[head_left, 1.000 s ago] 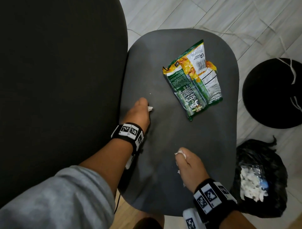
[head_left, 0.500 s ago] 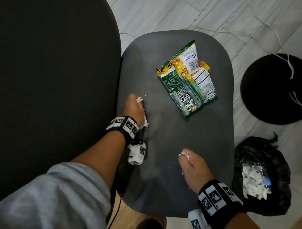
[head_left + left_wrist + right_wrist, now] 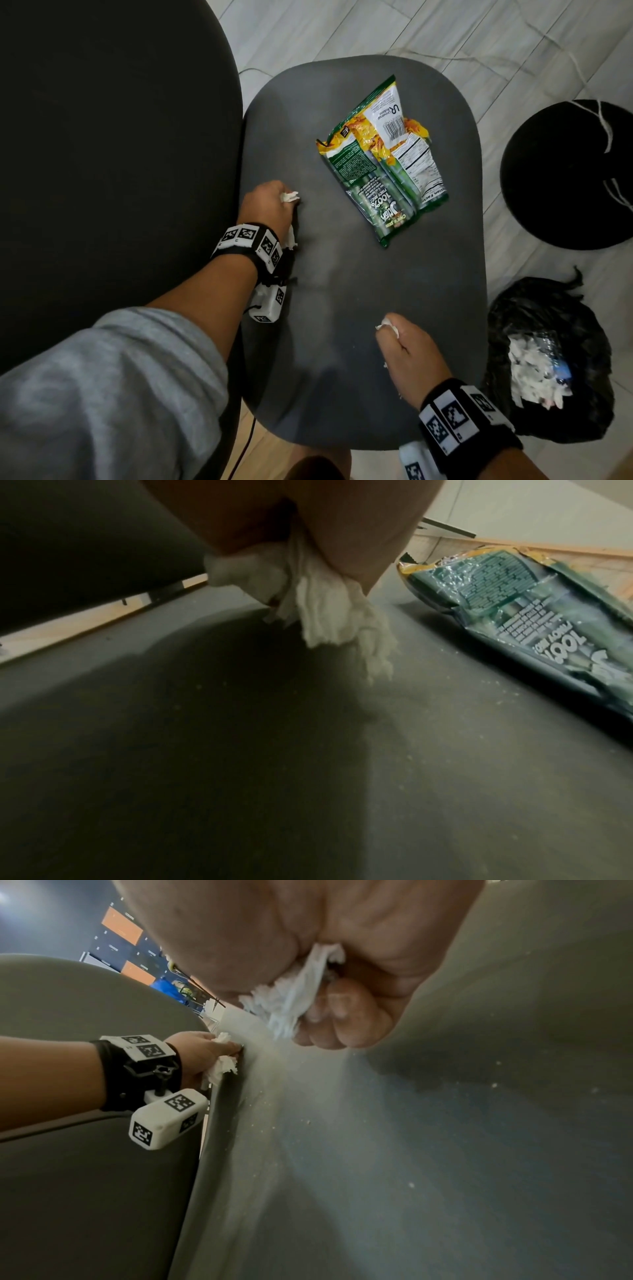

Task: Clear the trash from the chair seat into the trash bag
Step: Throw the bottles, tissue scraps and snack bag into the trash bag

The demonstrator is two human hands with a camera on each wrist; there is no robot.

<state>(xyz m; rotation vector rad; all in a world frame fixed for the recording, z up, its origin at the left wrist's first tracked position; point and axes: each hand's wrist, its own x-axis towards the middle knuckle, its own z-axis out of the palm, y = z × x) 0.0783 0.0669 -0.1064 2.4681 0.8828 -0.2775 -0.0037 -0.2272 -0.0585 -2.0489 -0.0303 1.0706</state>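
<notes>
On the grey chair seat (image 3: 342,342) lie two green and yellow snack wrappers (image 3: 383,161), overlapping, toward the far side. My left hand (image 3: 270,209) is at the seat's left edge, fist curled round white tissue scraps (image 3: 325,610) that poke out between the fingers. My right hand (image 3: 404,353) is over the near right part of the seat, gripping white tissue scraps (image 3: 291,999) too. The black trash bag (image 3: 548,359) stands open on the floor right of the seat, with white paper inside.
The dark chair back (image 3: 102,154) fills the left. A round black object (image 3: 575,171) with white cord lies on the tiled floor at the right. Fine white crumbs (image 3: 308,1121) dot the seat.
My left hand has shifted left and away along the seat edge, gathering tissue into its fist. The right hand has stayed about where it was, still holding tissue.
</notes>
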